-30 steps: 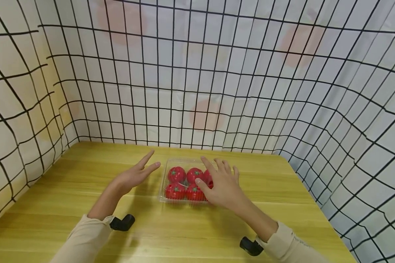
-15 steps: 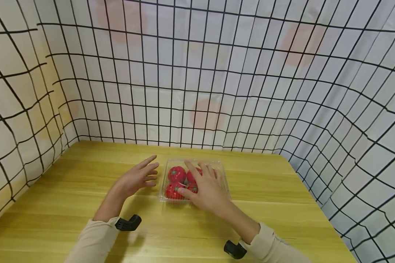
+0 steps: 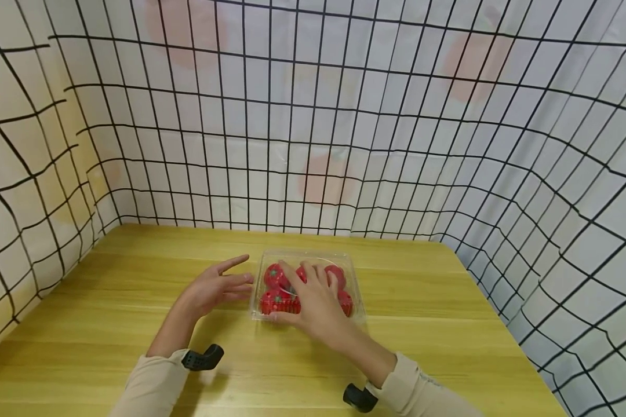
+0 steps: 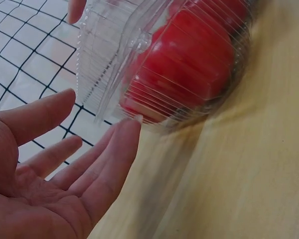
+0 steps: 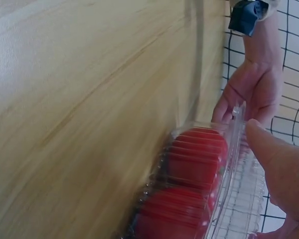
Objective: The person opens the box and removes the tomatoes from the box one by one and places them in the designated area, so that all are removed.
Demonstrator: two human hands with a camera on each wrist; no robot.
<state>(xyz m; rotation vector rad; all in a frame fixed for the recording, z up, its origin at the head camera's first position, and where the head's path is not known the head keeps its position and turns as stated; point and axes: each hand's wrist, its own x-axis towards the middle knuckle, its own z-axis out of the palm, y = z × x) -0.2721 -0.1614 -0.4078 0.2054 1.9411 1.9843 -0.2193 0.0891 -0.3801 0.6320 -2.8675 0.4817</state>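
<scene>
A clear plastic clamshell box [image 3: 356, 278] stands on the table with several red tomatoes [image 3: 276, 277] inside, green marks on their tops. My right hand [image 3: 318, 310] lies over the lid, fingers spread, with its thumb near the front edge. The right wrist view shows that thumb [image 5: 270, 149] right at the lid's rim. To the left of the box, my left hand [image 3: 208, 295] is held palm inward with loosely extended fingers. Its fingertips [image 4: 127, 128] come close to the box's ribbed side wall [image 4: 154, 102]. Part of the tomatoes is hidden under the right hand.
The wooden table [image 3: 422, 330] extends around the box on all sides. White sheeting with a black wire grid [image 3: 271, 127] encloses the back and both sides. Black curved pieces sit at the left cuff [image 3: 203, 357] and the right cuff [image 3: 360, 398].
My right hand has moved left and forward across the lid, its thumb now at the front left edge. The left hand has turned, its fingers shifting slightly lower beside the box.
</scene>
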